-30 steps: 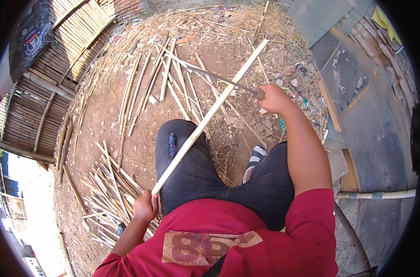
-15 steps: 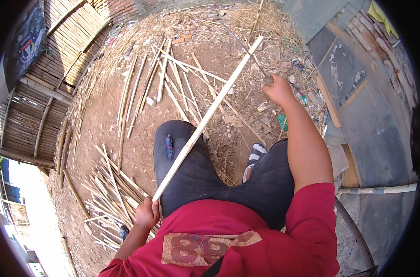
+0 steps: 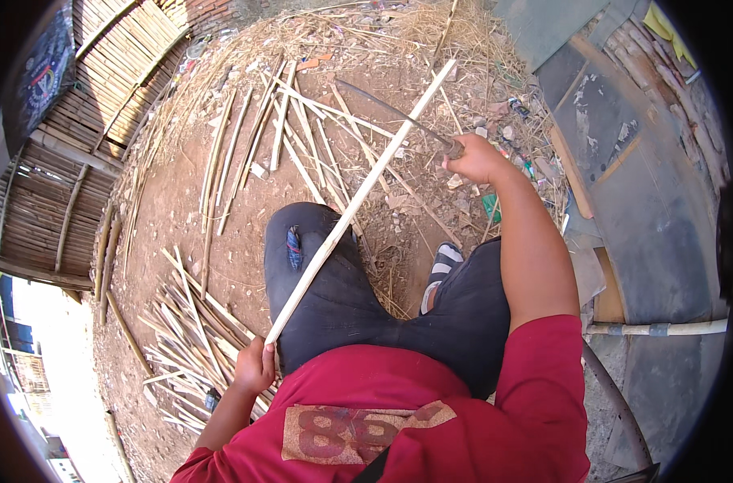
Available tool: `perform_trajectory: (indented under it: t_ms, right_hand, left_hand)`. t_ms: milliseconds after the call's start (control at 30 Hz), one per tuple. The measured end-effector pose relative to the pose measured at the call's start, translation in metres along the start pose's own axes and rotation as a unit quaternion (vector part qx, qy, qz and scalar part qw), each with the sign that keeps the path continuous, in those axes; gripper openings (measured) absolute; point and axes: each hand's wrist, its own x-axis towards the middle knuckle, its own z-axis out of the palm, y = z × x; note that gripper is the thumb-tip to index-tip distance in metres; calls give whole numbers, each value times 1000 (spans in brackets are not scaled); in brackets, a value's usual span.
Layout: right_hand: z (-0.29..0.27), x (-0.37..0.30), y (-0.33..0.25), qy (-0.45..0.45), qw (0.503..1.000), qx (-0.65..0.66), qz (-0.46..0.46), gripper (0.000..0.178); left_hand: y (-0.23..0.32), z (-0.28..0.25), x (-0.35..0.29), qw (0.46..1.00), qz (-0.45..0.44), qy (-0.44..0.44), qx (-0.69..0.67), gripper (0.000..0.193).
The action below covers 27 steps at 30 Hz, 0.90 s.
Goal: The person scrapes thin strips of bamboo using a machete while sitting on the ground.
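The person's left hand [image 3: 254, 368] is closed round the lower end of a long pale wooden strip [image 3: 366, 193], thumb and fingers gripping it beside the left hip. The strip slants up and away over the left thigh of the dark trousers [image 3: 326, 282], its far end reaching above the ground [image 3: 165, 201] toward the far right corner. The right hand [image 3: 475, 161] is wrapped in a fist round the handle of a long, thin-bladed knife [image 3: 384, 106], out beyond the right knee. The dark blade points toward the far left corner of the ground and crosses the strip in the upper part of its length; whether the two touch, I cannot tell.

On the ground, near its left edge and just beside the left forearm, lies a heaped pile of thin strips [image 3: 181, 338], pointing various ways. Beyond the left knee, more loose strips [image 3: 242, 145] lie spread toward the far edge, several crossing one another. Dry straw [image 3: 439, 32] covers the far right corner, and a green scrap [image 3: 492, 208] lies near the right forearm. A slatted wall [image 3: 44, 201] runs along the ground's left edge; large grey boards [image 3: 648, 225] line its right edge.
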Motion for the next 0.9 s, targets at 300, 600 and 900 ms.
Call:
perform_trajectory:
  t_ms: [300,600,900]
  right_hand:
    - [39,-39,-69,-41,944,-237,-225,29]
    - [6,-11,-11,57,994,-57,-67,35]
    - [-4,-34,-38,-48,983,-166,-69,35]
  left_hand:
    - [1,-24,-6,997,-23,-54,-44,37]
    - [-2,-17,-1,999,1,-36,-35,41]
    - [-11,-15,11,999,11,-41,-6,32]
